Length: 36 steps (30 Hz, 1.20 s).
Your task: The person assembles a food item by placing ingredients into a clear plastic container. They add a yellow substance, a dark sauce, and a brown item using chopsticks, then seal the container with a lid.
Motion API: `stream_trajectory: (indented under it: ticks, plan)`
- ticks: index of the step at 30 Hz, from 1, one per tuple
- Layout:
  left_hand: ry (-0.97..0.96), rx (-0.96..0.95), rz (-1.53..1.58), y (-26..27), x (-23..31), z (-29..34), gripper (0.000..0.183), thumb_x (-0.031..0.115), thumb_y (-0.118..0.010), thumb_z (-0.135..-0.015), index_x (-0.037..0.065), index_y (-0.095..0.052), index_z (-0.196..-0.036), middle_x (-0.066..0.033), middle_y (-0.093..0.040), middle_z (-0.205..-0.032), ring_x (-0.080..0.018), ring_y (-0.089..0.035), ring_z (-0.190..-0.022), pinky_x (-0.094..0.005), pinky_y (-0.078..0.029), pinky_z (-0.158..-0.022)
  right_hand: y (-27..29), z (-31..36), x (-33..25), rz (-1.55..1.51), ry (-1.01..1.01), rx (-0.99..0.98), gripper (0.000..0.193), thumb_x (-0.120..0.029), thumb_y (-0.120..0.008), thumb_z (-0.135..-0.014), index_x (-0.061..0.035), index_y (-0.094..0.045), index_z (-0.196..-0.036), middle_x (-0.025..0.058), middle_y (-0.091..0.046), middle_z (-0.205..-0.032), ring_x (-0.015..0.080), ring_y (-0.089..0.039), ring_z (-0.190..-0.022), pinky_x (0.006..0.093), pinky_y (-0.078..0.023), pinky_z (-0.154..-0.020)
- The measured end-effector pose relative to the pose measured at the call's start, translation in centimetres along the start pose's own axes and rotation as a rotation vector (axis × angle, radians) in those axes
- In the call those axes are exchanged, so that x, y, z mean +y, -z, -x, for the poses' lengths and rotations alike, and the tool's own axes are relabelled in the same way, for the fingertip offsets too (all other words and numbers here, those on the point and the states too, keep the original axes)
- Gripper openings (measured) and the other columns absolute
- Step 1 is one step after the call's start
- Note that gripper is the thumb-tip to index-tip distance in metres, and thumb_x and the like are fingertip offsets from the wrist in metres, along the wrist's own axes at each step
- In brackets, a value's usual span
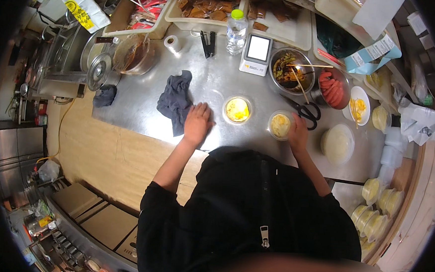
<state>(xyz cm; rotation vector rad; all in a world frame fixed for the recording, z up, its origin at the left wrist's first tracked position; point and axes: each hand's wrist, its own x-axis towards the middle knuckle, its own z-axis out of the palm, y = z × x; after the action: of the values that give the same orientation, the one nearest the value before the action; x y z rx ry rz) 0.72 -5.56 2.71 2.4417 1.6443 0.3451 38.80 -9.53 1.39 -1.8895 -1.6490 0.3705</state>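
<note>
My left hand (197, 124) lies flat on the steel table, fingers stretched out, beside a crumpled dark grey cloth (175, 96). With my right hand (299, 133) I grip the right side of a small clear round tub (280, 125) that has pale yellow food in it. A second clear round tub (237, 110), with bright yellow and whitish food inside, stands between my hands. Black-handled scissors (308, 114) lie just beyond my right hand. A larger tub of pale contents (337, 144) stands to its right.
Along the back are a metal bowl (286, 83) with chopsticks, a bowl of reddish slices (332, 90), a white bowl (359, 107), a device with a white screen (257, 48) and a green-capped bottle (236, 35). Several filled tubs (371, 220) are stacked at the lower right.
</note>
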Motion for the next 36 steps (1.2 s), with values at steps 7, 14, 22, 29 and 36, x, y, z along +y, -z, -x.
stream_trajectory:
  ticks: [7, 14, 22, 29, 36]
  plan:
    - [-0.182, 0.099, -0.115, -1.7, -0.7, 3.2, 0.026, 0.010, -0.058, -0.078, 0.000, -0.061, -0.101, -0.0160, -0.061, -0.116, -0.0300, -0.057, -0.096, -0.0417, -0.048, -0.088, 0.1, 0.1, -0.3, -0.018, -0.003, 0.031, 0.030, -0.005, -0.047, -0.091, -0.0056, -0.059, -0.118, 0.0213, -0.059, -0.101, 0.0394, -0.058, -0.093, 0.0441, -0.047, -0.081]
    - [0.267, 0.535, 0.313, 1.8, 0.6, 0.6, 0.014, 0.005, -0.054, -0.090, 0.000, -0.062, -0.101, -0.0166, -0.065, -0.102, -0.0327, -0.063, -0.091, -0.0410, -0.050, -0.080, 1.1, -0.3, -1.4, 0.075, 0.085, 0.092, 0.030, -0.007, -0.054, -0.088, -0.0037, -0.057, -0.118, 0.0173, -0.058, -0.104, 0.0376, -0.054, -0.101, 0.0431, -0.045, -0.085]
    - [0.539, 0.209, 0.960, -0.4, 7.5, -3.4, 0.020, 0.014, -0.056, -0.094, -0.002, -0.064, -0.085, -0.0104, -0.063, -0.068, -0.0128, -0.057, -0.061, -0.0300, -0.047, -0.059, -0.4, -2.3, -8.1, -0.222, 0.186, -0.168, 0.032, -0.011, -0.059, -0.090, -0.0007, -0.057, -0.120, 0.0157, -0.062, -0.103, 0.0277, -0.060, -0.091, 0.0351, -0.048, -0.080]
    - [-0.040, 0.470, 0.551, 2.4, 6.8, -4.0, 0.012, 0.003, -0.065, -0.083, 0.002, -0.063, -0.095, -0.0140, -0.067, -0.105, -0.0314, -0.064, -0.092, -0.0369, -0.052, -0.079, -3.9, -6.6, -9.3, -0.880, 0.116, -0.449, 0.024, 0.002, -0.065, -0.085, -0.0023, -0.066, -0.108, 0.0076, -0.066, -0.104, 0.0151, -0.062, -0.091, 0.0278, -0.050, -0.080]
    - [-0.485, 0.435, 0.174, 2.7, 5.1, -2.5, 0.025, 0.006, -0.062, -0.072, 0.002, -0.067, -0.096, -0.0106, -0.066, -0.105, -0.0272, -0.065, -0.098, -0.0374, -0.054, -0.083, -4.0, -7.2, -9.2, -0.474, 0.426, -0.420, 0.031, 0.006, -0.065, -0.074, -0.0070, -0.071, -0.101, 0.0109, -0.062, -0.117, 0.0256, -0.062, -0.102, 0.0322, -0.051, -0.087]
